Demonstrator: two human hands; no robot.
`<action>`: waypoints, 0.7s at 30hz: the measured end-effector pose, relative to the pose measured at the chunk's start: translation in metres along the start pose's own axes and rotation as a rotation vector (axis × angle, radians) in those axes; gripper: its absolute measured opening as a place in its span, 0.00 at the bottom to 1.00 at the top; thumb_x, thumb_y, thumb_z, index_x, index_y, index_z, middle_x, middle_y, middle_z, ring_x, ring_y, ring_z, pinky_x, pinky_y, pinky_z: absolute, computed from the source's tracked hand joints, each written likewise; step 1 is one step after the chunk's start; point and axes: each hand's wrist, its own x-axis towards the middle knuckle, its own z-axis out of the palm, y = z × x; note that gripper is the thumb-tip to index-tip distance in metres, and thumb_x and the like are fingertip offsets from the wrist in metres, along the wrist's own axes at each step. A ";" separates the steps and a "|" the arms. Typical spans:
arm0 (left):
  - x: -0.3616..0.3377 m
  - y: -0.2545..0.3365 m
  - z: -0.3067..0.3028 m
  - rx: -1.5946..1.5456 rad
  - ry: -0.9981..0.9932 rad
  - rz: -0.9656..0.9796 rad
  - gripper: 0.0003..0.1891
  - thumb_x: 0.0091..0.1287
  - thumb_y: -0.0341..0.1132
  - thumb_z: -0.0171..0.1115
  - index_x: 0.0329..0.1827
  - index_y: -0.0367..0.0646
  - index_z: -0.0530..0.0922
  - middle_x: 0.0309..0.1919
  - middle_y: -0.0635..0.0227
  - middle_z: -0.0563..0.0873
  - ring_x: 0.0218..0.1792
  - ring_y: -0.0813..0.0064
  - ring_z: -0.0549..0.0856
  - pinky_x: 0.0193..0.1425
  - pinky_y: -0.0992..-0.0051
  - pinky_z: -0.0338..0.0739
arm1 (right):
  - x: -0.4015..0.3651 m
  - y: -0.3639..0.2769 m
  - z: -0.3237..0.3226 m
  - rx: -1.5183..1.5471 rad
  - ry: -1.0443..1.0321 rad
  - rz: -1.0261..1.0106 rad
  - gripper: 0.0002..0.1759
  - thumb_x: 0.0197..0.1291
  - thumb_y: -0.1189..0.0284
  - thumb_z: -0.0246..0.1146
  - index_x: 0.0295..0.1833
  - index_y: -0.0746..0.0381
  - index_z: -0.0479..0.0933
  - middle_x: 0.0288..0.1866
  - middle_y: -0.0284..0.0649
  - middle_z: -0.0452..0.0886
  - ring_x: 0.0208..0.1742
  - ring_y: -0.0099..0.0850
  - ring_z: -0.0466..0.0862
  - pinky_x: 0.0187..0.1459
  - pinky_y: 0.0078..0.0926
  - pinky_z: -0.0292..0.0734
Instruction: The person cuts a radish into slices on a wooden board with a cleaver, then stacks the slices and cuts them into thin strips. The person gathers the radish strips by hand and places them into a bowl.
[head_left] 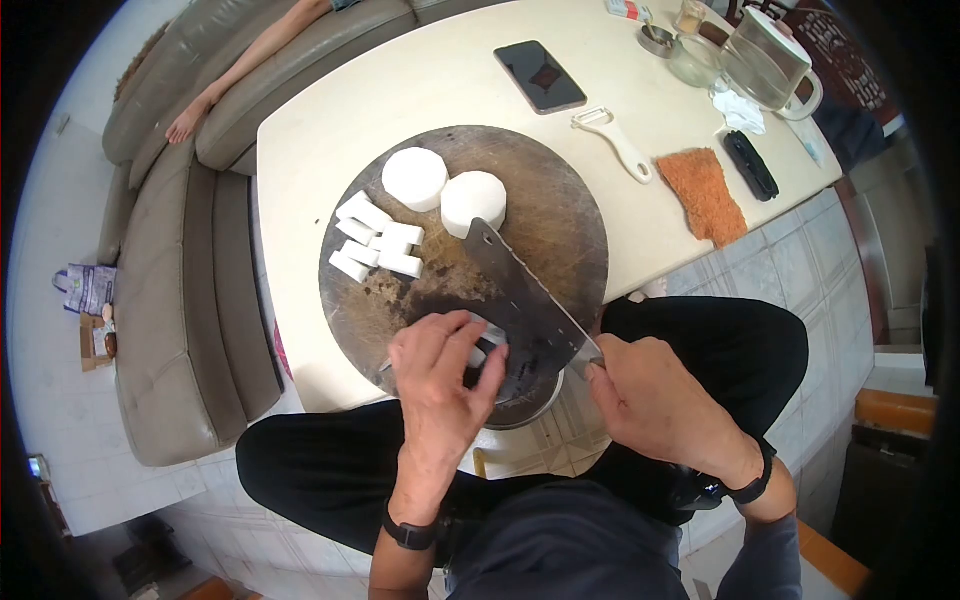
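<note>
A cleaver (520,290) is gripped by its handle in my right hand (660,405), its broad dark blade slanting over the round wooden chopping board (560,190). My left hand (440,370) curls its fingers around pale cut pieces of white vegetable (490,335) at the near side of the board, beside the blade; the fingers partly hide them. Two thick white rounds, one at the back (415,178) and one by the blade's far corner (473,200), look like peeled radish. Left of them lies a group of several white batons (380,238).
Beyond the board on the cream table (400,90) lie a phone (540,77), a white peeler (615,145), an orange cloth (702,195) and a black case (750,165). A water pitcher (765,65) stands at the far right. Someone's bare leg (250,65) rests on the grey sofa (160,300).
</note>
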 end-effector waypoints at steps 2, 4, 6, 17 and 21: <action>-0.001 0.004 0.003 -0.072 -0.035 0.082 0.15 0.49 0.27 0.75 0.40 0.39 0.83 0.44 0.61 0.84 0.49 0.59 0.81 0.54 0.62 0.71 | 0.000 0.000 0.000 -0.022 0.007 0.010 0.09 0.62 0.75 0.56 0.32 0.70 0.71 0.19 0.57 0.76 0.24 0.56 0.80 0.29 0.46 0.76; -0.004 0.005 0.005 -0.060 -0.040 0.112 0.14 0.49 0.27 0.75 0.39 0.39 0.83 0.44 0.61 0.84 0.48 0.59 0.81 0.54 0.62 0.70 | -0.003 0.000 0.002 -0.045 0.002 -0.016 0.08 0.61 0.75 0.56 0.33 0.70 0.71 0.19 0.56 0.76 0.24 0.55 0.81 0.29 0.45 0.76; -0.007 0.005 0.009 -0.050 -0.046 0.142 0.14 0.48 0.28 0.75 0.39 0.40 0.83 0.44 0.62 0.83 0.48 0.60 0.80 0.54 0.61 0.70 | -0.008 -0.007 -0.004 -0.063 -0.040 -0.005 0.07 0.59 0.76 0.58 0.34 0.70 0.71 0.19 0.55 0.76 0.24 0.54 0.81 0.29 0.44 0.76; -0.012 0.001 0.016 -0.083 0.028 0.231 0.12 0.46 0.24 0.74 0.35 0.36 0.83 0.38 0.62 0.82 0.44 0.61 0.81 0.52 0.61 0.72 | -0.014 -0.013 -0.002 -0.238 -0.164 -0.126 0.11 0.46 0.79 0.63 0.33 0.70 0.69 0.19 0.50 0.77 0.23 0.48 0.83 0.25 0.38 0.76; -0.015 -0.004 0.012 -0.084 -0.026 0.219 0.12 0.46 0.23 0.74 0.34 0.35 0.83 0.38 0.62 0.82 0.44 0.60 0.81 0.52 0.61 0.72 | -0.010 -0.021 0.003 -0.325 -0.109 -0.231 0.10 0.46 0.78 0.65 0.32 0.69 0.71 0.19 0.46 0.77 0.21 0.42 0.84 0.23 0.33 0.75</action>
